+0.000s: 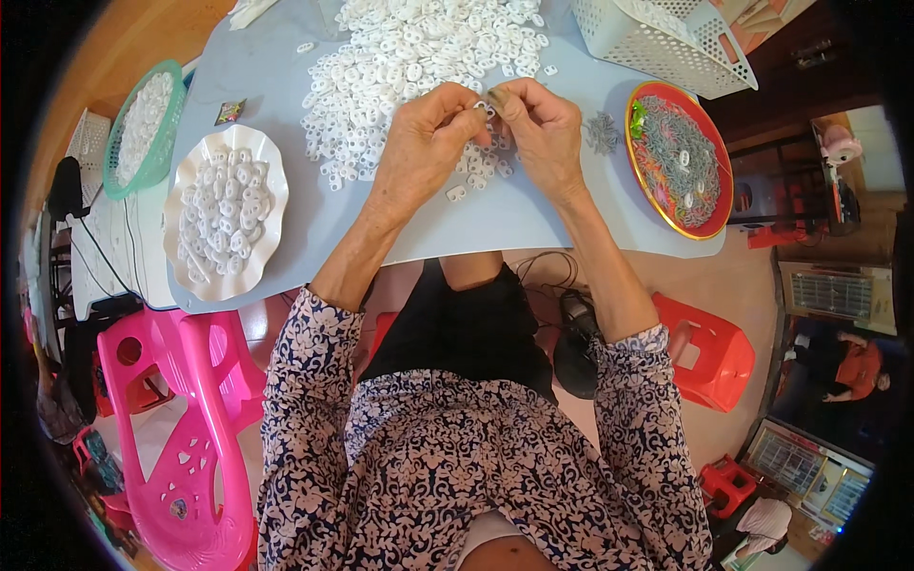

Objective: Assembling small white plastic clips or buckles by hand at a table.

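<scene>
My left hand [419, 147] and my right hand [543, 128] meet above the grey table mat [286, 67], fingertips pinched together on a small white plastic ring piece [484, 107]. Just beyond them lies a large heap of the same white ring pieces [409, 57]. A few loose pieces [457, 193] lie under my left hand. What else the right fingers pinch is too small to tell.
A white scalloped plate [181, 205] of white pieces sits at left, a green basket [167, 143] of pieces beyond it. A red round tray [725, 190] of grey thin parts is at right, a white lattice basket [666, 43] behind. Pink chair [181, 428] and red stool [714, 352] stand below.
</scene>
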Demonstrator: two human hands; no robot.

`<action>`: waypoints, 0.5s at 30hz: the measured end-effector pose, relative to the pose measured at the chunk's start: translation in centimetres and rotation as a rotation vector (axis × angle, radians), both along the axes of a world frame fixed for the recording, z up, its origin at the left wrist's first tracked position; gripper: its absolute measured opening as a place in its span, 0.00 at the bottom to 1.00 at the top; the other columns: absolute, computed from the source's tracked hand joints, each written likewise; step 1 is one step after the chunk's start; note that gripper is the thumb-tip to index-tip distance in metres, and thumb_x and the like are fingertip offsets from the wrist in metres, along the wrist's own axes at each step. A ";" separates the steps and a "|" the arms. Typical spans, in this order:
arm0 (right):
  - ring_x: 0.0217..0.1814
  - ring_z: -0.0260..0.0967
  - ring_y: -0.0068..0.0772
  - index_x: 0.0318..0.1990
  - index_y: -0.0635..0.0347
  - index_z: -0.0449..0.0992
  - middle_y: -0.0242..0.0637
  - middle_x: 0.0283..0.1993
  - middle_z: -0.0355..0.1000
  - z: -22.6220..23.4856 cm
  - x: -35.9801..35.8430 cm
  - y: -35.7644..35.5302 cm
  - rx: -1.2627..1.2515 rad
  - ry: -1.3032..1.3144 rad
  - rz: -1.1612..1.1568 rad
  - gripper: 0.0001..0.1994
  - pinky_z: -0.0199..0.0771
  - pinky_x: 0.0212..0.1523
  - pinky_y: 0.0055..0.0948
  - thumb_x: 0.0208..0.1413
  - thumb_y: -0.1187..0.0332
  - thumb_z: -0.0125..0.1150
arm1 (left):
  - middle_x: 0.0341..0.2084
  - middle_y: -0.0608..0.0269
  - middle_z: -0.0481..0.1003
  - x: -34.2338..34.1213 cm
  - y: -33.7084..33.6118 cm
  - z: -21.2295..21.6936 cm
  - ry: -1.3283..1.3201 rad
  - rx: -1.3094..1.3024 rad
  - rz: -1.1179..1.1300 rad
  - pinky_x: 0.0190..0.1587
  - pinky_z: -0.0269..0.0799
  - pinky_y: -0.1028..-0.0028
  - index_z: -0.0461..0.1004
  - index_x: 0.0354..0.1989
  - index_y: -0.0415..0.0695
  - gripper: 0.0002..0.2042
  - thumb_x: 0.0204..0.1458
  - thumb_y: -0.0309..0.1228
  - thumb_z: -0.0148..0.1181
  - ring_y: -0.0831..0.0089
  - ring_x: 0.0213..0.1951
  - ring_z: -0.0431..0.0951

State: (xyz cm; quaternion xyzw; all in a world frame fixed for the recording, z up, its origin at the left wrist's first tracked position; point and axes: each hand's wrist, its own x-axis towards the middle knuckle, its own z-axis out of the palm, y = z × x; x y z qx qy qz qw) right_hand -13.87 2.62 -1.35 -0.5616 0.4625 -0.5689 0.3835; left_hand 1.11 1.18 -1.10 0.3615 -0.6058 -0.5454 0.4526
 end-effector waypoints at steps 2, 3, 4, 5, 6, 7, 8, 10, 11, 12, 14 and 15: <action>0.24 0.62 0.11 0.31 0.64 0.75 0.25 0.22 0.69 0.1 0.2 0.1 -0.021 -0.023 0.017 0.06 0.63 0.25 0.15 0.55 0.69 0.59 | 0.20 0.68 0.74 0.0 0.0 0.4 -0.025 0.035 0.015 0.22 0.56 0.82 0.72 0.32 0.38 0.05 0.52 0.26 0.51 0.87 0.19 0.61; 0.25 0.63 0.11 0.32 0.64 0.75 0.25 0.23 0.70 0.1 0.2 0.2 -0.040 -0.048 0.035 0.06 0.64 0.25 0.15 0.55 0.69 0.58 | 0.20 0.68 0.74 -0.1 0.1 0.6 -0.024 0.032 0.014 0.22 0.56 0.82 0.72 0.32 0.38 0.05 0.52 0.26 0.51 0.87 0.19 0.61; 0.25 0.63 0.11 0.32 0.64 0.75 0.25 0.23 0.70 0.1 0.1 0.1 -0.044 -0.049 0.036 0.06 0.64 0.25 0.15 0.55 0.69 0.58 | 0.20 0.67 0.74 0.0 0.2 0.9 -0.048 0.019 0.024 0.22 0.58 0.82 0.72 0.33 0.38 0.06 0.52 0.25 0.50 0.86 0.19 0.61; 0.25 0.65 0.13 0.33 0.64 0.75 0.28 0.24 0.71 -0.1 -0.1 0.0 -0.059 -0.058 -0.007 0.06 0.66 0.26 0.15 0.56 0.69 0.58 | 0.20 0.66 0.74 0.1 0.2 1.2 -0.073 0.006 0.034 0.22 0.59 0.81 0.73 0.34 0.38 0.06 0.52 0.25 0.49 0.85 0.19 0.62; 0.26 0.67 0.15 0.34 0.64 0.74 0.30 0.26 0.72 -0.2 -0.3 -0.1 -0.074 -0.068 -0.050 0.07 0.67 0.27 0.16 0.56 0.69 0.58 | 0.20 0.66 0.74 0.2 -0.1 1.0 -0.075 0.002 0.033 0.22 0.59 0.81 0.73 0.34 0.38 0.06 0.52 0.25 0.49 0.85 0.19 0.62; 0.26 0.67 0.15 0.34 0.64 0.74 0.30 0.26 0.72 0.0 -0.3 -0.2 -0.075 -0.071 -0.048 0.07 0.67 0.27 0.16 0.56 0.69 0.58 | 0.20 0.65 0.74 0.4 -0.5 0.9 -0.103 -0.100 0.128 0.22 0.60 0.80 0.72 0.35 0.38 0.07 0.52 0.25 0.49 0.84 0.19 0.63; 0.26 0.68 0.16 0.34 0.65 0.74 0.31 0.27 0.73 0.2 -0.4 -0.3 -0.048 -0.248 -0.113 0.07 0.68 0.27 0.17 0.56 0.69 0.58 | 0.20 0.64 0.74 0.6 -0.8 0.8 -0.131 -0.202 0.221 0.22 0.61 0.80 0.72 0.37 0.39 0.07 0.53 0.24 0.48 0.83 0.19 0.64; 0.26 0.69 0.19 0.34 0.66 0.74 0.35 0.29 0.74 0.3 -0.9 -0.6 -0.024 -0.480 -0.178 0.08 0.70 0.27 0.18 0.56 0.68 0.58 | 0.22 0.57 0.75 0.7 -1.1 0.7 -0.199 -0.172 0.240 0.27 0.66 0.74 0.72 0.37 0.39 0.07 0.51 0.23 0.48 0.74 0.23 0.70; 0.26 0.69 0.19 0.34 0.66 0.74 0.35 0.29 0.74 0.2 -1.0 -0.7 -0.026 -0.484 -0.183 0.08 0.70 0.27 0.18 0.56 0.68 0.58 | 0.24 0.54 0.75 0.4 -1.4 0.5 -0.272 -0.372 0.273 0.31 0.67 0.71 0.73 0.36 0.39 0.07 0.50 0.23 0.49 0.69 0.27 0.71; 0.26 0.68 0.18 0.35 0.66 0.74 0.34 0.29 0.74 0.0 -1.1 -0.7 -0.016 -0.461 -0.200 0.08 0.69 0.27 0.18 0.56 0.68 0.58 | 0.25 0.52 0.75 0.0 -1.6 0.5 -0.342 -0.574 0.304 0.34 0.68 0.67 0.73 0.34 0.39 0.06 0.49 0.23 0.51 0.63 0.31 0.73; 0.26 0.67 0.17 0.35 0.66 0.74 0.34 0.29 0.74 -0.2 -1.2 -0.8 -0.006 -0.442 -0.219 0.08 0.68 0.27 0.17 0.56 0.68 0.59 | 0.26 0.50 0.74 -0.6 -2.1 0.5 -0.456 -0.629 0.287 0.38 0.67 0.64 0.74 0.32 0.38 0.06 0.48 0.23 0.52 0.58 0.35 0.71; 0.25 0.66 0.17 0.35 0.66 0.75 0.33 0.28 0.73 -0.4 -1.3 -0.9 -0.021 -0.446 -0.202 0.08 0.67 0.27 0.17 0.55 0.68 0.59 | 0.27 0.49 0.74 -1.0 -2.3 0.5 -0.567 -0.684 0.275 0.42 0.65 0.61 0.74 0.30 0.37 0.05 0.47 0.23 0.53 0.54 0.38 0.69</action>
